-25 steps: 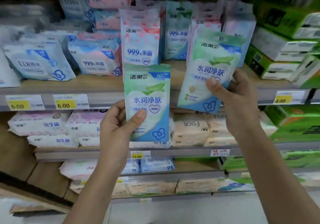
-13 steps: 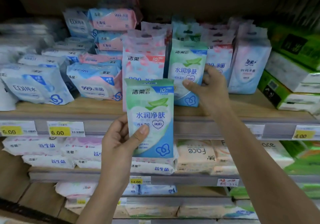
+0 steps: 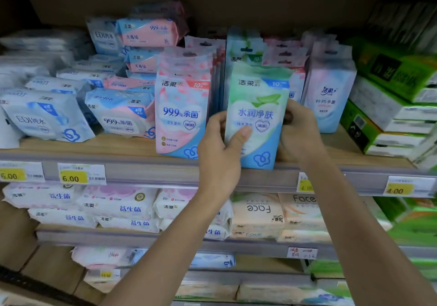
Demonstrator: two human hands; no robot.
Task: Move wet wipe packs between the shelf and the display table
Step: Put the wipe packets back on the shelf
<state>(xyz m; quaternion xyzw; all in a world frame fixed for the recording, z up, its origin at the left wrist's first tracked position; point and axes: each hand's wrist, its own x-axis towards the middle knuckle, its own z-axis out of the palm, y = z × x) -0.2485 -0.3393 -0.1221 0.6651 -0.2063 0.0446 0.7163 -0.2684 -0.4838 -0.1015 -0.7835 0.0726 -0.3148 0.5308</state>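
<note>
A green-and-blue wet wipe pack point(image 3: 259, 107) stands upright at the front edge of the top wooden shelf point(image 3: 118, 143). My left hand point(image 3: 218, 147) grips its left edge, thumb across the front. My right hand point(image 3: 300, 133) is curled on its right edge, its fingertips hidden behind the pack. Directly behind, the top of another green pack point(image 3: 244, 51) shows. A row of pink wet wipe packs point(image 3: 182, 107) stands just to the left, close to my left hand.
A lilac pack point(image 3: 328, 97) stands to the right, then stacked green tissue boxes point(image 3: 390, 81). Flat blue and pink wipe packs point(image 3: 118, 114) are piled on the left. A price-tag rail point(image 3: 153, 173) runs below; lower shelves hold white packs point(image 3: 118, 207) and peach tissues point(image 3: 257, 213).
My left hand has lifted its green pack up and right onto the shelf, in front of the pack the right hand had set there. My right hand shifted onto the front pack's right edge.
</note>
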